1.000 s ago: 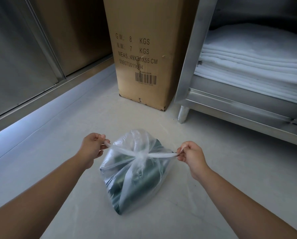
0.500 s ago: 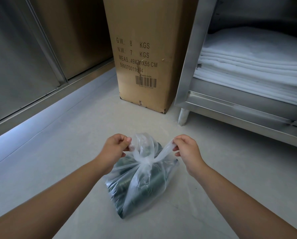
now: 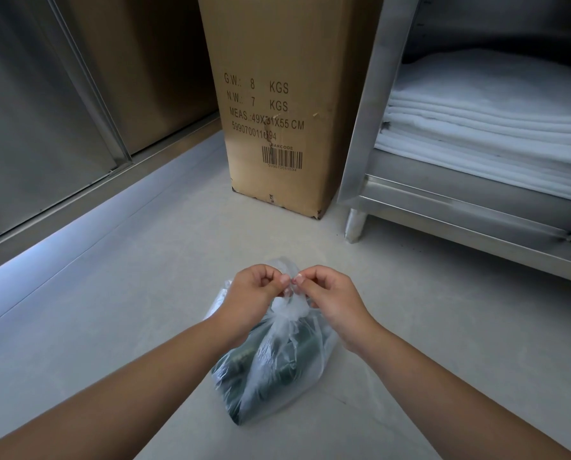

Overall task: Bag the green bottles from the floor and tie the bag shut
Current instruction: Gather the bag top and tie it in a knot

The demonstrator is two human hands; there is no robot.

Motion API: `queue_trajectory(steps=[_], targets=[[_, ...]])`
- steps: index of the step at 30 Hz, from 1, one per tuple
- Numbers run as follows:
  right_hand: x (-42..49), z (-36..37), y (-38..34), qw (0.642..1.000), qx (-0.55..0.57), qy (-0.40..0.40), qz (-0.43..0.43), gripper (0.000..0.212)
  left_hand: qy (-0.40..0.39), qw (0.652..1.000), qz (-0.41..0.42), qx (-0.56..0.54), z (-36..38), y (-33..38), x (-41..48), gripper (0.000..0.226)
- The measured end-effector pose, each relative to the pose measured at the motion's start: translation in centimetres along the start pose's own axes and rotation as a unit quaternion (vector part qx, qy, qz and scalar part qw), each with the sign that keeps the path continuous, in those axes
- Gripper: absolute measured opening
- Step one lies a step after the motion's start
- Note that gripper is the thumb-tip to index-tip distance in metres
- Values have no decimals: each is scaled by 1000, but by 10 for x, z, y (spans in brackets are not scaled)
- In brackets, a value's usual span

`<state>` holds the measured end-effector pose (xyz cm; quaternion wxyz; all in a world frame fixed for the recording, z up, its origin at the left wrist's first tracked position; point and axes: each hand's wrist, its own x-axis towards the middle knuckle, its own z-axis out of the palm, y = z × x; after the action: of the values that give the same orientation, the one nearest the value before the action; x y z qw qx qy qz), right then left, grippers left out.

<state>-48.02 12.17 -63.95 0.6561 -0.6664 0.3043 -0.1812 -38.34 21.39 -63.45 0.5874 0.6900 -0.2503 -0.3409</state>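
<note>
A clear plastic bag point(image 3: 270, 370) lies on the pale floor in front of me, with dark green bottles point(image 3: 297, 363) showing through its sides. A first knot point(image 3: 289, 310) gathers the bag's top. My left hand point(image 3: 254, 293) and my right hand point(image 3: 327, 293) meet just above that knot, thumbs nearly touching, each pinching one of the bag's handle ends. The ends themselves are mostly hidden between my fingers.
A tall cardboard box point(image 3: 277, 104) stands on the floor straight ahead. To the right is a steel shelf unit point(image 3: 443, 210) on short legs, stacked with folded white cloths point(image 3: 496, 127). Steel sliding doors point(image 3: 45, 127) line the left wall.
My hands were far apart, pulling the handle ends tight sideways. They have since come together above the knot at the bag's top, still holding the ends.
</note>
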Motion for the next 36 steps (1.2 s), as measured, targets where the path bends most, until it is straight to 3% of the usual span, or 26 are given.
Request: queue_trajectory(steps=[16,26,33,36], targets=[[1,-2,4,1000,3,-24,2,18,23,997,-55,-54,1,-3,1,18],[2,-1,14,997,-63,21,-46,25,12,993,-95,-70,0,-12,5,13],[0,0,23,994,-86,36,-56,11,-8,982,-122,-143,-2,-12,5,12],[-1,1,25,992,-96,50,-61,15,-12,978,-131,-159,-1,-10,5,13]])
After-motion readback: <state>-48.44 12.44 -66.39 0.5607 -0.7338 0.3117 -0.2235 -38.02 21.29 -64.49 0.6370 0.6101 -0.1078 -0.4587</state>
